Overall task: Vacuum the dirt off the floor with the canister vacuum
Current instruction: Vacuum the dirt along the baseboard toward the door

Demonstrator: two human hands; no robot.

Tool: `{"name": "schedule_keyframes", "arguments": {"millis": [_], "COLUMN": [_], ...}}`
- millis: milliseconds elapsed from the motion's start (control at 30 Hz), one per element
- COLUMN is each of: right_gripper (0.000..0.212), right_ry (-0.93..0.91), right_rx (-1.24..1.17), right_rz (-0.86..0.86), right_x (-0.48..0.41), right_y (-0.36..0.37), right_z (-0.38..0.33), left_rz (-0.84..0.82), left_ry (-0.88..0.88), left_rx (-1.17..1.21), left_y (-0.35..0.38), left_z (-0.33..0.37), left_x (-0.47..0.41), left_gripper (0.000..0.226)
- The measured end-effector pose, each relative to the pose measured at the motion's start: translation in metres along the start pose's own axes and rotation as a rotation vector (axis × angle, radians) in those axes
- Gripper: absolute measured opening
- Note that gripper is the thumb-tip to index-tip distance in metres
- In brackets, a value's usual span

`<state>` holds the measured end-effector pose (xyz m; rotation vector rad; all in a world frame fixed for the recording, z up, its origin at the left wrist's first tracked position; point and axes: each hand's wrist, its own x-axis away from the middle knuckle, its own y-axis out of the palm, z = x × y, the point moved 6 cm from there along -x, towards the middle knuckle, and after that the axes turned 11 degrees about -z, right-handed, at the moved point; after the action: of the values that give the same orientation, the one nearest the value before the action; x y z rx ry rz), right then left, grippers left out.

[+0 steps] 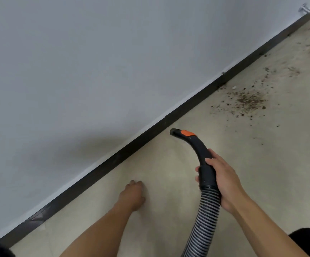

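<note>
Firmly, right hand [224, 180] fingers [197, 170] grip the vacuum handle [198, 145]; left hand [134, 194] rests loose, empty, on floor [261, 164].

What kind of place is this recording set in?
Probably an indoor room, seen at its edge: a plain white wall, a dark baseboard, and a beige hard floor scattered with dirt.
</note>
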<state>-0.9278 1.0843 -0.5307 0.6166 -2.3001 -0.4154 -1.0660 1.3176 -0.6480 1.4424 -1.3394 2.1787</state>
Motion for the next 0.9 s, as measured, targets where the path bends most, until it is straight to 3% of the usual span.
{"name": "schedule_keyframes", "arguments": {"millis": [200,367,633,900], "right_gripper": [0.054,0.056,0.057,0.054], "right_ry": [-0.138,-0.212,-0.239,-0.198], "right_rx": [-0.125,-0.143,-0.184,-0.083], "right_rz": [0.295,0.488,0.687,0.621], "right_x": [0.022,0.029,0.048,0.019], "right_y": [-0.089,-0.128,-0.158,-0.159], "right_z": [-0.021,-0.036,-0.037,-0.061], "left_rz": [0.001,0.057,0.049,0.262], "left_ry": [0.195,0.313,0.371,0.394], "left_rx": [-0.155,-0.240,-0.364,-0.388], "left_y": [-0.044,-0.063,-0.065,-0.079], "left_z": [0.147,0.216,0.248,0.253], "left_x": [-0.024,-0.042,-0.090,-0.143], "left_gripper": [0.061,0.058,0.055,0.061]}}
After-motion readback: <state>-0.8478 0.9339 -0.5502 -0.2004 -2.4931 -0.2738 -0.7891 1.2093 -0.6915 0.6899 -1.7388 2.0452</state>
